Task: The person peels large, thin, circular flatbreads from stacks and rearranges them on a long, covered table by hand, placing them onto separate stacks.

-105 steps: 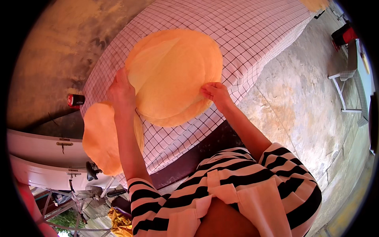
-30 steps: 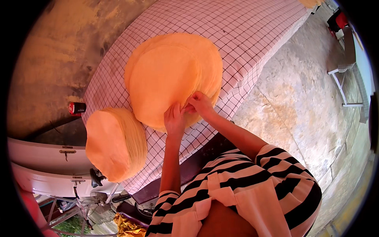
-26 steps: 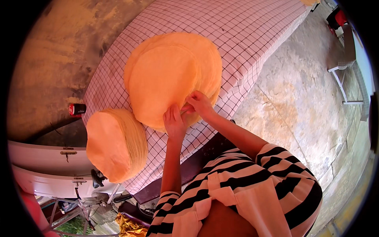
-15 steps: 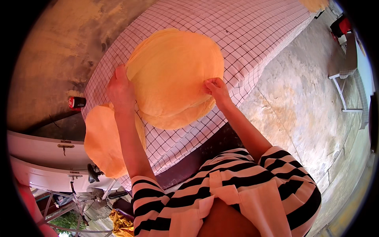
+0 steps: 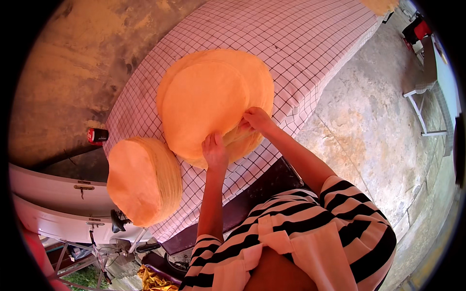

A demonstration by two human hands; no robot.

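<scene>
A broad pile of thin, round, orange-yellow sheets (image 5: 262, 80) lies on the checked tablecloth in front of me. Its top round sheet (image 5: 204, 92) rests a little off-centre, toward the left, leaving the larger rounds showing around it. At this sheet's near edge, my left hand (image 5: 215, 151) is closed, fingertips pinching the rim. My right hand (image 5: 258, 120) pinches the sheet's right-hand edge, where the layers look raised and wrinkled. Both hands are close together. What the sheets are made of I cannot tell. Left of my left forearm stands a thick stack of similar rounds (image 5: 133, 177).
The white checked tablecloth (image 5: 291, 43) covers a long table. Another yellow pile (image 5: 381, 6) is at its far right end. A red and black can-like object (image 5: 97, 136) sits beyond the left edge. A bicycle (image 5: 116, 220) stands at lower left, and another table (image 5: 434, 72) at far right.
My left hand has moved from the pile's far-left edge to its near edge, beside my right hand. A smaller round now shows on top, and the left stack is less covered by my arm.
</scene>
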